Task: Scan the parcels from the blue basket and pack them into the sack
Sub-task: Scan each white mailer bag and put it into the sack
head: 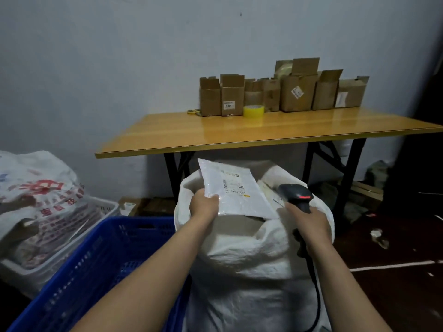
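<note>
My left hand (203, 206) grips the lower left corner of a flat white parcel (236, 188) with a shipping label, held over the open mouth of the white woven sack (251, 259). My right hand (309, 224) holds a black handheld scanner (296, 194) by its handle, red light showing, right beside the parcel's right edge. The scanner's cable hangs down along the sack. The blue basket (96, 271) stands at the lower left, against the sack; my left forearm crosses over it and hides much of its inside.
A wooden folding table (239, 133) stands behind the sack, carrying several open cardboard boxes (282, 92), a yellow tape roll (254, 110) and scissors (193, 111). At the left, a printed plastic bag (36, 195) lies in a white crate (105, 207). Dark floor lies to the right.
</note>
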